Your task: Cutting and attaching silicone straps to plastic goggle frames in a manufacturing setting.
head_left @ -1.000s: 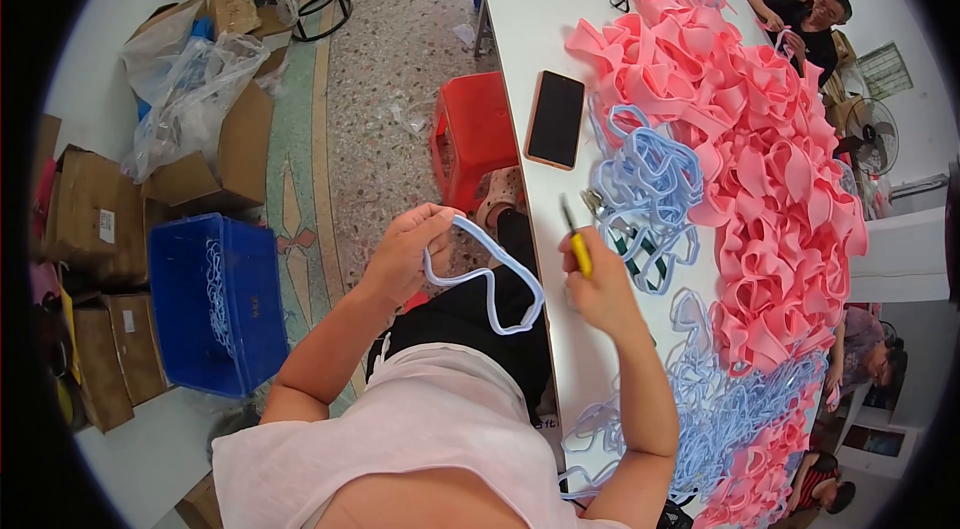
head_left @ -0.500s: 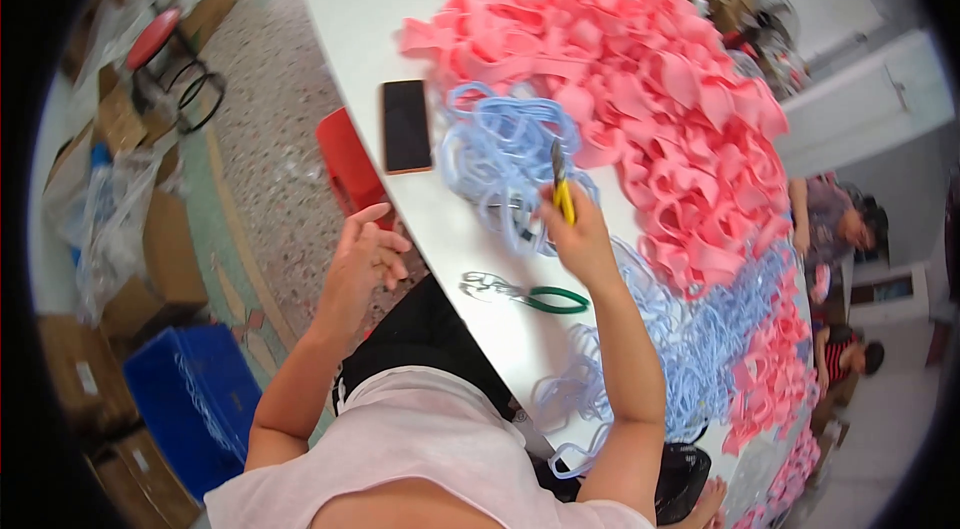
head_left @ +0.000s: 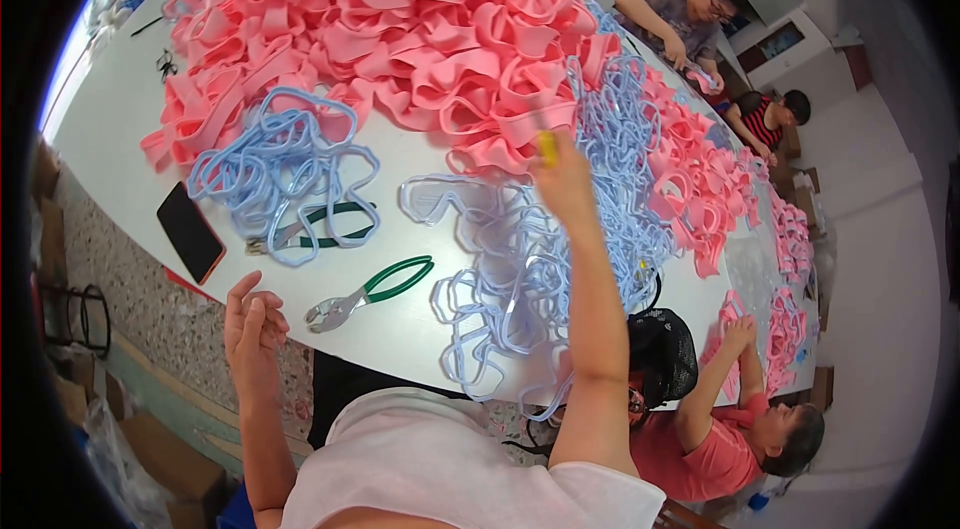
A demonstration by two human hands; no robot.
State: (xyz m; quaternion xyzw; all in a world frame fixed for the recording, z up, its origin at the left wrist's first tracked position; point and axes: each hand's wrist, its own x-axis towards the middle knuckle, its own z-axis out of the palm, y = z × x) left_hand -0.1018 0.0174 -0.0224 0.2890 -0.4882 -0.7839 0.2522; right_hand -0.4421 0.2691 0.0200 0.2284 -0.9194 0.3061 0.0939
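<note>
My right hand (head_left: 567, 187) is closed around a yellow-handled tool (head_left: 547, 149), blurred by motion, so its exact kind is hard to read. It hovers over the edge of the heap of pink fabric-like strips (head_left: 430, 49), beside a long tangle of light-blue cords (head_left: 615, 144). My left hand (head_left: 255, 319) is off the table's near edge with loosely bent fingers and holds nothing. Closest to it lies a pair of green-handled pliers (head_left: 370, 294). A second green-handled pair (head_left: 345, 226) sits partly under a smaller bundle of light-blue cords (head_left: 285, 159).
A dark phone (head_left: 190, 234) lies at the white table's (head_left: 110, 144) left edge. A black mesh cap or bag (head_left: 663, 357) is right of my arm. A person in a red shirt (head_left: 715, 444) works at the right; two others sit farther back. More pink pieces (head_left: 700, 194) spread rightward.
The view has swung to the right. My right hand, holding the yellow-handled tool, has moved from the smaller cord bundle to the long tangle and pink heap. The left hand stays empty.
</note>
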